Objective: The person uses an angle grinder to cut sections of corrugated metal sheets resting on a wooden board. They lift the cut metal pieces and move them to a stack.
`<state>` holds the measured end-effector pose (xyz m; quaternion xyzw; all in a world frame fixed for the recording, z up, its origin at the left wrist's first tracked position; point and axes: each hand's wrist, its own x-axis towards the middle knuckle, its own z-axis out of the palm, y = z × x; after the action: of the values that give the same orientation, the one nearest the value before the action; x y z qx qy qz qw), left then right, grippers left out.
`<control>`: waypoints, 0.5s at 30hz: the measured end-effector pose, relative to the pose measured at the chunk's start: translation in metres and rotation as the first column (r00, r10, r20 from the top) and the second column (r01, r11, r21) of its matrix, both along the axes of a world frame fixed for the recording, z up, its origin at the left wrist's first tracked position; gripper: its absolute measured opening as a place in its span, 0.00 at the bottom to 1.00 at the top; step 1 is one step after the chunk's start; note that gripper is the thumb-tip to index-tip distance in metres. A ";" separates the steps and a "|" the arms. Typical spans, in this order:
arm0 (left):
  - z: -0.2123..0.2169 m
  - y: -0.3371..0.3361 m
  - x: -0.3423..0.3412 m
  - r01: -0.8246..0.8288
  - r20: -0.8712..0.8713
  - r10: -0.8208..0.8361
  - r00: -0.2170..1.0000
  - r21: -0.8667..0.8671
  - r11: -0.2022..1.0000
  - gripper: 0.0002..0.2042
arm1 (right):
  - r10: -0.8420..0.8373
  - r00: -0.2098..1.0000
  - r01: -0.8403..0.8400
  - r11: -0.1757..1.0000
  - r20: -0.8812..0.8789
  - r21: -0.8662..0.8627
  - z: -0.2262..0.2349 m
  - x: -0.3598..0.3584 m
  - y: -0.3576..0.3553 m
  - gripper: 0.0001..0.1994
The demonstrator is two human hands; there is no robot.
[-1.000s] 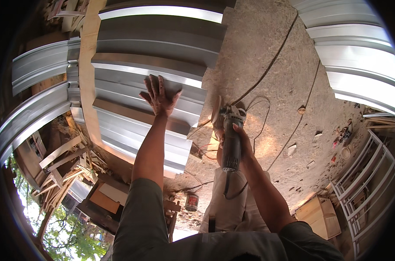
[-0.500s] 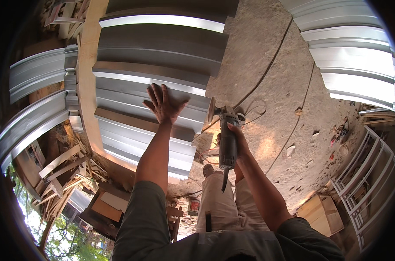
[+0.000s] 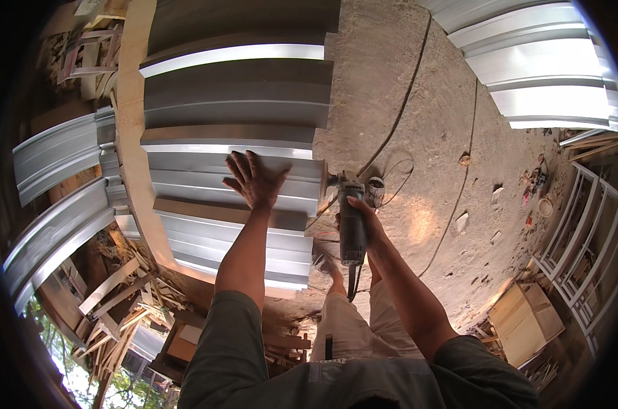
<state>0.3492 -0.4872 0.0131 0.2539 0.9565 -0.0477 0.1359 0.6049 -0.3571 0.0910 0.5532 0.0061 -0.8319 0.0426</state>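
Note:
A ribbed metal roofing sheet (image 3: 241, 177) lies in front of me on a pale wooden board (image 3: 133, 88). My left hand (image 3: 256, 180) rests on it with the fingers spread, near its right edge. Wrapped around the body of an angle grinder (image 3: 352, 225) is my right hand (image 3: 363, 217). The grinder stands just off the sheet's right edge, its disc (image 3: 324, 178) turned edge-on and close to the metal; whether they touch I cannot tell. Its cord (image 3: 352, 283) runs back from the grip toward my legs.
Dark cables (image 3: 418, 75) cross the dirt floor (image 3: 384, 68) on the right. More metal sheets (image 3: 527, 61) lie far right. A white metal frame (image 3: 581, 238) and a wooden box (image 3: 526, 320) stand at right. Scrap wood (image 3: 111, 307) is piled at left.
My view has turned a little. A foot has shifted beside the sheet's near right corner. My left hand stays spread on the metal, and the grinder remains at its right edge.

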 end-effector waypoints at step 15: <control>-0.021 -0.011 0.007 0.072 -0.143 -0.064 0.988 0.051 0.996 0.65 | -0.058 0.998 0.057 0.997 -0.011 -0.055 0.007 0.024 -0.043 0.25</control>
<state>0.3563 -0.4981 -0.0083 0.2859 0.9554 -0.0435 0.0590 0.6291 -0.3999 0.0976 0.5466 -0.0321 -0.8361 0.0337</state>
